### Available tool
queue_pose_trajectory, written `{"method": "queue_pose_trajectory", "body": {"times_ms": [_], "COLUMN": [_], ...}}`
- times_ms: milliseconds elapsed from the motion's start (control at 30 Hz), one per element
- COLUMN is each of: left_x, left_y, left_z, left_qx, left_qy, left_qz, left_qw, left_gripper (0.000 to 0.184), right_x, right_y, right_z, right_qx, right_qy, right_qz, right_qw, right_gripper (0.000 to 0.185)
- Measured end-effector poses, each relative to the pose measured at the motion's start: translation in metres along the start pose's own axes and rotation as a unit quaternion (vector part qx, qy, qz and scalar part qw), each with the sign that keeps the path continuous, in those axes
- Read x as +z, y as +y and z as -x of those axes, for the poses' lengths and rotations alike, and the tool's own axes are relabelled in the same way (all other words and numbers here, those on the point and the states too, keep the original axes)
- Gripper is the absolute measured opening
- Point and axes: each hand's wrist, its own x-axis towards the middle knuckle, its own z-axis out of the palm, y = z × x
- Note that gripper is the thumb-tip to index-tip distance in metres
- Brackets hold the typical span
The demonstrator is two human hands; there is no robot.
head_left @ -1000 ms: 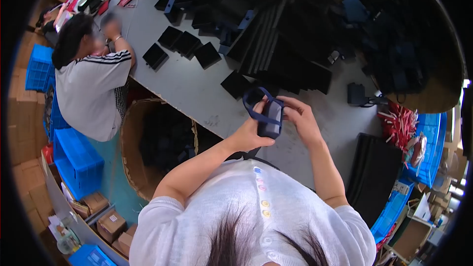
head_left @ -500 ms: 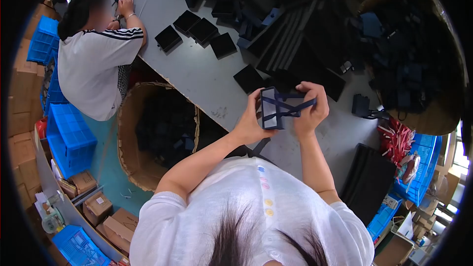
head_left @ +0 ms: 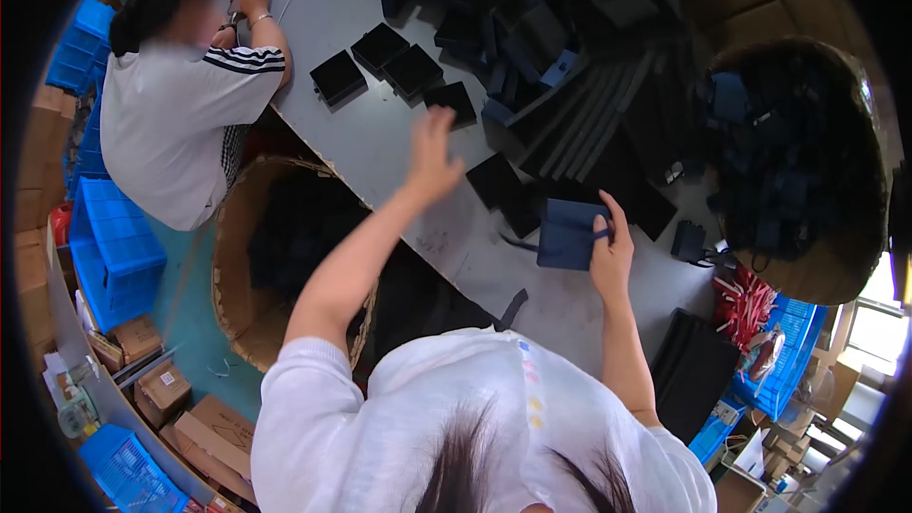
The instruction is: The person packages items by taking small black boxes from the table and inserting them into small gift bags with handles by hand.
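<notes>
A small navy box (head_left: 570, 234) with a dark ribbon is pinched at its right edge by my right hand (head_left: 611, 249), thumb in front. Its flat side faces up, and a ribbon end trails off to the left. My left hand (head_left: 433, 163) is stretched forward over the table, slightly blurred, fingers extended and holding nothing. Just beyond its fingertips lies a black box tray (head_left: 453, 101). More black trays (head_left: 412, 71) sit farther left, and another dark tray (head_left: 494, 180) lies between my hands.
Dark boxes and strips (head_left: 589, 123) are piled on the grey table (head_left: 442, 237). Large cartons of dark pieces stand at left (head_left: 228, 275) and right (head_left: 860, 285). A co-worker (head_left: 180, 123) sits at the far left edge. Red ribbons (head_left: 741, 299) hang beside a blue crate (head_left: 793, 351).
My left hand has let go of the box and moved forward and left toward the trays. The right hand keeps the box, now turned with its flat navy side up.
</notes>
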Motion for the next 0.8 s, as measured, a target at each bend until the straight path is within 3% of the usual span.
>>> {"method": "queue_pose_trajectory", "body": {"times_ms": [33,133,200,233,467,533,600,633,667,733,767,800], "left_x": [0.001,-0.006,-0.002,0.003,0.024,0.015,0.001,0.0,-0.004,-0.017,-0.032,-0.053], "left_y": [-0.034,-0.084,-0.097,-0.102,-0.085,-0.073,-0.058,-0.05,-0.041,-0.018,0.012,0.055], "left_z": [-0.023,-0.083,-0.099,-0.097,-0.037,-0.022,-0.012,-0.008,-0.003,-0.001,-0.003,-0.002], "left_qx": [-0.02,-0.091,-0.197,-0.2,-0.06,-0.008,-0.029,-0.088,-0.087,-0.18,-0.175,-0.114], "left_qy": [0.042,0.038,-0.035,-0.072,-0.037,-0.022,-0.029,0.018,0.017,0.038,0.035,-0.023], "left_qz": [-0.042,-0.139,-0.27,-0.286,-0.281,-0.331,-0.17,-0.148,-0.153,-0.047,-0.05,0.028], "left_qw": [0.998,0.985,0.942,0.934,0.957,0.943,0.985,0.985,0.984,0.982,0.983,0.993], "left_gripper": [0.082,0.083,0.082,0.079,0.07,0.077,0.087,0.095,0.095,0.091,0.091,0.089], "right_x": [0.0,0.002,0.002,0.001,-0.005,-0.003,-0.004,-0.004,-0.004,-0.006,-0.006,-0.005], "right_y": [0.003,0.0,-0.001,-0.002,-0.004,0.003,0.009,0.011,0.014,0.015,0.017,0.024], "right_z": [0.0,0.003,0.003,0.005,0.014,0.015,0.014,0.013,0.014,0.014,0.015,0.017], "right_qx": [0.039,-0.002,0.007,0.019,0.058,0.057,0.068,0.068,0.07,0.089,0.11,0.115], "right_qy": [0.002,0.048,0.055,0.056,0.069,0.065,0.058,0.056,0.054,0.045,0.035,0.036], "right_qz": [-0.079,-0.033,-0.05,-0.073,-0.099,-0.145,-0.144,-0.146,-0.147,-0.178,-0.203,-0.207], "right_qw": [0.996,0.998,0.997,0.996,0.991,0.986,0.985,0.985,0.985,0.979,0.972,0.971], "right_gripper": [0.035,0.034,0.033,0.033,0.032,0.033,0.033,0.033,0.033,0.033,0.033,0.033]}}
